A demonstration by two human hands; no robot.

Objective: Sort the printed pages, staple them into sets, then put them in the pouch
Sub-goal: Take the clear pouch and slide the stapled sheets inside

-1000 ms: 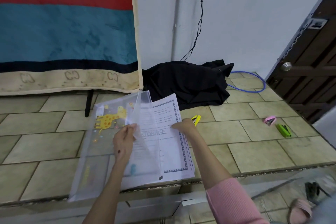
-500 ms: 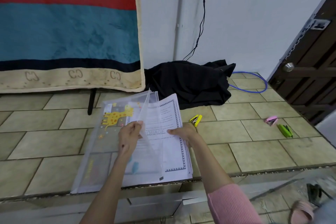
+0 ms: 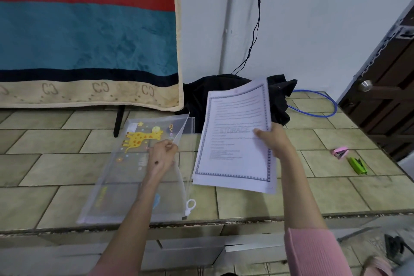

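Head camera looked down at a tiled floor (image 3: 67,163). The right hand (image 3: 274,139) gripped a stack of printed pages (image 3: 235,141) by its right edge, lifted up beside the pouch (image 3: 134,168). The left hand (image 3: 160,157) pinched the top flap of the clear giraffe pouch, which lay flat. A pink stapler (image 3: 340,152) and a green stapler (image 3: 357,165) lay well apart on the right.

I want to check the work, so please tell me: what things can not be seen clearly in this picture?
- Staples: the paper stack shows only its top sheet in the head view, so staples and sets cannot be told.
- Text: only the word STORAGE is readable; the other lines are too small.
- Yellow stapler: none visible; the stack may hide it.
- Left hand: its fingertips, at the pouch flap, are hidden behind its back.
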